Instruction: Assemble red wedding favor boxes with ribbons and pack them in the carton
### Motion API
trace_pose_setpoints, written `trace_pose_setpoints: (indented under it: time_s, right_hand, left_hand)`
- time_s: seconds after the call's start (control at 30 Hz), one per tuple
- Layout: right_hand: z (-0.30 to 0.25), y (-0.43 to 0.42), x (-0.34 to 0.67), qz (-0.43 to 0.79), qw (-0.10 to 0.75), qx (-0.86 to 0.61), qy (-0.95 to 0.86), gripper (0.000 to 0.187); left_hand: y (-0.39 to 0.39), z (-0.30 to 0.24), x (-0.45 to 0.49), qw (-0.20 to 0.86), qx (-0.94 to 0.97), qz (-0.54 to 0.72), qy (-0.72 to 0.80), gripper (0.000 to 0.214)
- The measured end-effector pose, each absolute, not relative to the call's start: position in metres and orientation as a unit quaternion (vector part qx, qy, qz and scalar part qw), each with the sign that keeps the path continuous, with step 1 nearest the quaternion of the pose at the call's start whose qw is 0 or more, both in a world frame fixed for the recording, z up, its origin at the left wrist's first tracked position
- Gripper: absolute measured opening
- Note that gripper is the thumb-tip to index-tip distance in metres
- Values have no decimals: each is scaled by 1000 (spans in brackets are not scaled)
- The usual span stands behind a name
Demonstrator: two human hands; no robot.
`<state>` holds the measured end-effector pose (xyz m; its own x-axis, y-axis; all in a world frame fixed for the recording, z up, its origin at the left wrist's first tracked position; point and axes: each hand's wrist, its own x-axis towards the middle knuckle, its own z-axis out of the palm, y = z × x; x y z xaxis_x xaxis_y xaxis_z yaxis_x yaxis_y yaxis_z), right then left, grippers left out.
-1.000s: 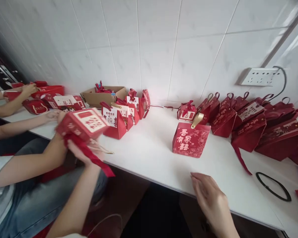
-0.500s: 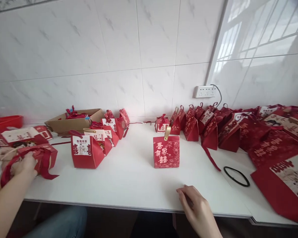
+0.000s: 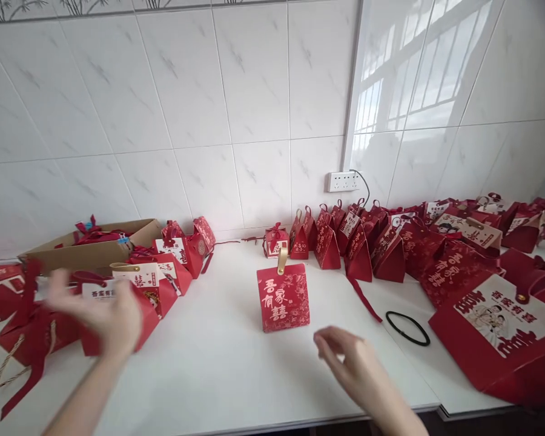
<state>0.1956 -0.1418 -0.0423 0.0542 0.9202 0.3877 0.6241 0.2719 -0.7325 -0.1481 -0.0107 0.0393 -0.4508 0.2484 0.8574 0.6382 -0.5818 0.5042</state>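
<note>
Head view: left hand (image 3: 106,318) blurred, fingers spread apart, holding nothing, right in front of a labelled red box (image 3: 149,320) at the counter's (image 3: 218,375) left side. Right hand (image 3: 347,363) empty, fingers loosely curled, over the counter's front edge near an upright red gift box (image 3: 283,300) at centre. Black hair band (image 3: 407,327) lies right of it, just beside the red bags (image 3: 495,339).

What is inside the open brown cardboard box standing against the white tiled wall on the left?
Red ribbon bows poke above the rim of the brown cardboard box. Its front wall hides whatever lies deeper.
</note>
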Motion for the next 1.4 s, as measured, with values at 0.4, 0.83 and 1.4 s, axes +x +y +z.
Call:
trace_pose_setpoints:
  time_s: [0.4, 0.83, 1.4]
  right_hand:
    - [5, -11, 199, 268, 539, -422, -678, 23]
    - [5, -43, 191, 252, 537, -433, -678, 16]
    - [-4, -40, 202, 305, 635, -356, -614, 40]
  left_hand:
    - [3, -32, 27, -376, -648, -533, -393, 34]
    - [-15, -16, 25, -410, -696, -485, -336, 21]
    - [-9, -2, 12, -509, -595, -576, -237, 50]
